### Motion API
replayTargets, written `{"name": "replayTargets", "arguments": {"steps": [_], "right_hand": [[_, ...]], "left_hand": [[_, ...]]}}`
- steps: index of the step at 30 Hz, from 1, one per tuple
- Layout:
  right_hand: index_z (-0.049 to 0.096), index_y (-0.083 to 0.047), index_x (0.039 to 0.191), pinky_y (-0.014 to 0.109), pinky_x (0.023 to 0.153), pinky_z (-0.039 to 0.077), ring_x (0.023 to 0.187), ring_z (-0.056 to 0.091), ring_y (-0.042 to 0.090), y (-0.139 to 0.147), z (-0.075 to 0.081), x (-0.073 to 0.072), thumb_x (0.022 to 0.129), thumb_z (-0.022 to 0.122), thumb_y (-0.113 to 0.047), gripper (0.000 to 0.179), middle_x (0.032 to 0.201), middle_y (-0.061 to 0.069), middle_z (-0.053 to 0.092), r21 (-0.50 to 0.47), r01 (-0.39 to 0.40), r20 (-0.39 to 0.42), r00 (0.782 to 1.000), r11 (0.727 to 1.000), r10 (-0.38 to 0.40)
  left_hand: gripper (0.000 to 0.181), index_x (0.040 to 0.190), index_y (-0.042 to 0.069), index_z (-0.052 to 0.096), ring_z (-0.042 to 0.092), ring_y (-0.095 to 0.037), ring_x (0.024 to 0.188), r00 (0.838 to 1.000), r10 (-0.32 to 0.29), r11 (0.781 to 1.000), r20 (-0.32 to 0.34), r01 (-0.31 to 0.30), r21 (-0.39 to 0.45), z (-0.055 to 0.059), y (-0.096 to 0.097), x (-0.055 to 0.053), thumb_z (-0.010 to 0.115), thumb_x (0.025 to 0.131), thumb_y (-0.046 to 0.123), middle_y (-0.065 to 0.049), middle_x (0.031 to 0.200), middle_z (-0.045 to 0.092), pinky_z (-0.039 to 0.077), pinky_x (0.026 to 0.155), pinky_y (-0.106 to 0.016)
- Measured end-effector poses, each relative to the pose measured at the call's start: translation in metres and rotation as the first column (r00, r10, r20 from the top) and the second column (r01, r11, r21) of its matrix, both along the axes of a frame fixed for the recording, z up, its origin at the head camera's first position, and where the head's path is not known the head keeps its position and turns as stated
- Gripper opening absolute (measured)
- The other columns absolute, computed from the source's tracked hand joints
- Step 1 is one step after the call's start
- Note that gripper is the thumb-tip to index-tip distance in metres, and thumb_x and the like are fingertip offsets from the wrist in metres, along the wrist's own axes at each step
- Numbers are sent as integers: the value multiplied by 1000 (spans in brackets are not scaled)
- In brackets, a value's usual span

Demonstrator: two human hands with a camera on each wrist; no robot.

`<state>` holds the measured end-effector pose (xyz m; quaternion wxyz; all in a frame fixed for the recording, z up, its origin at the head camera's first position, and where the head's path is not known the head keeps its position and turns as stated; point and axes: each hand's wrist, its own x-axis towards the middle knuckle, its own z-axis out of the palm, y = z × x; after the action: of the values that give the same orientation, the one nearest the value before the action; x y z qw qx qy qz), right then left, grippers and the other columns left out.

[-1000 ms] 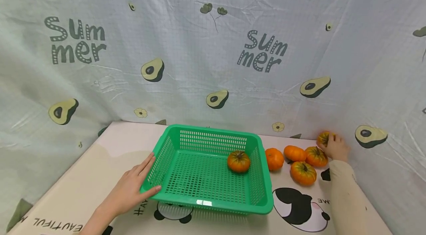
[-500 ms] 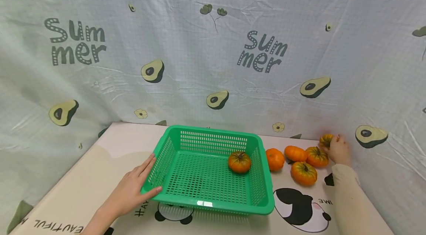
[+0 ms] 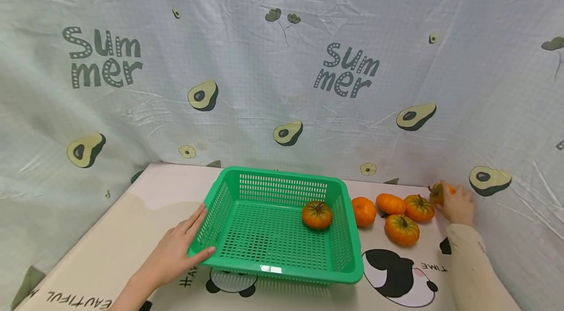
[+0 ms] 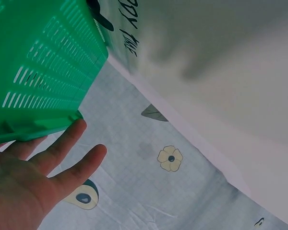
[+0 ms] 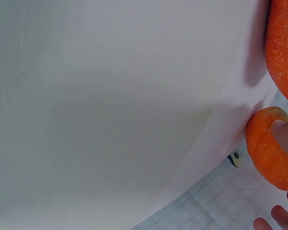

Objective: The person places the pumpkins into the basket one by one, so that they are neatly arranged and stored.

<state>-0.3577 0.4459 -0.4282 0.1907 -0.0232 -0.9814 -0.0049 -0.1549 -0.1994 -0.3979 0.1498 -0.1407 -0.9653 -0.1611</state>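
My left hand (image 3: 176, 247) lies with straight, spread fingers along the left rim of a green plastic basket (image 3: 304, 272), its thumb over the front left corner. In the left wrist view the fingertips (image 4: 78, 125) touch the basket's rim. Inside the basket, toward the right, sits one orange-green pumpkin (image 3: 317, 215). At the table's back right corner my right hand (image 3: 460, 205) grips another small pumpkin (image 3: 435, 195), which looks tipped, its stem toward the left. The right wrist view shows the thumb (image 5: 285, 136) pressed on this pumpkin's orange skin, with other fingers on its far side.
Right of the basket, several small pumpkins stand close together: a plain orange one (image 3: 390, 203), a greenish one (image 3: 419, 208) and a larger one (image 3: 402, 230). Another orange pumpkin (image 3: 364, 211) sits beside the basket wall. A printed curtain (image 3: 246, 120) borders the table's back and sides.
My right hand has shifted slightly right and toward me, and the pumpkin in it has moved right and tipped. The left hand and the basket have stayed almost in place.
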Motion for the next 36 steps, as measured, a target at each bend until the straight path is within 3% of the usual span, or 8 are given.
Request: {"name": "replayTargets", "arguments": {"steps": [4,11,19,23,31,36], "right_hand": [[33,6,116,60,60,42,87,37,58,1,-2,2,68,74,-14,66,93,41,35,11,24,5,1000,1000,-24],[35,13,103,58,59,43,88,39,55,4,-8,5,59,79,-10,66,92,40,38,68,-3,-132,991,998,12],[30,12,116,60,74,40,96,34,51,-1,-5,8,61,80,-13,79,105,35,38,84,-9,8,1000,996,8],[33,11,119,62,75,38,96,33,52,-1,-6,13,60,79,-13,79,107,35,36,50,-24,-6,1000,998,24],[38,13,104,60,64,39,83,34,54,4,-6,23,54,83,-21,76,94,38,36,46,-102,-33,994,994,104],[35,16,107,62,71,38,85,35,54,1,-2,26,55,82,-20,78,101,39,39,1,-131,0,991,991,131]], "left_hand": [[79,139,3,31,46,-37,117,1000,1,1000,-4,-1,-2,1,0,0,57,81,50,-15,144,31,41,86,-54],[79,139,2,31,45,-37,118,1000,-1,1000,8,1,9,-4,1,-1,56,81,51,-15,144,29,40,87,-54],[80,139,3,29,44,-37,119,1000,0,1000,10,0,10,-2,-1,-1,55,81,51,-14,145,28,39,88,-55],[80,139,2,30,45,-37,119,1000,-4,1000,12,4,15,-2,-1,-1,55,81,51,-15,145,28,40,87,-54],[79,138,1,32,46,-37,118,1000,-6,1000,2,6,25,-2,-1,-1,56,81,51,-14,144,30,41,86,-54],[79,138,1,33,46,-36,118,1000,2,1000,7,-2,23,-3,-1,-1,55,81,52,-14,144,30,40,86,-54]]}}
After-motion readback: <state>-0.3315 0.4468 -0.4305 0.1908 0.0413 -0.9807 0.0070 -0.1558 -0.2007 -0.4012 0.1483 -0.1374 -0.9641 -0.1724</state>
